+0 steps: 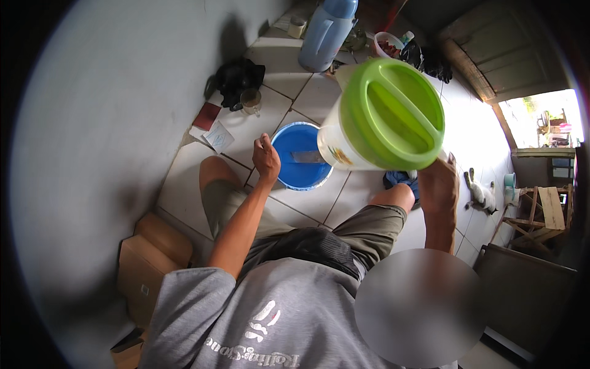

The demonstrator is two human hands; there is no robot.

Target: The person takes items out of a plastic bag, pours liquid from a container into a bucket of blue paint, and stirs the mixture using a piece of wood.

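Observation:
On the tiled floor between my knees stands a round blue bucket (292, 173) with a pale rim. My left hand (265, 161) is closed at its left rim. Inside it lies a translucent strip-like patch (307, 157) that I cannot identify. My right hand (440, 178) is closed on the handle side of a large pitcher (393, 114), a whitish body with a printed flower and a bright green lid. The pitcher is raised and tilted, its base end over the bucket's right edge. Most of its handle is hidden, and no pouring stream can be made out.
Ahead stand a blue thermos jug (326, 40) and a white bowl (387, 44) with reddish contents. A glass mug (251, 101), black plastic bag (239, 80) and dark red booklet (206, 115) lie left. Cardboard boxes (144, 264) line the wall; a cat (482, 194) lies right.

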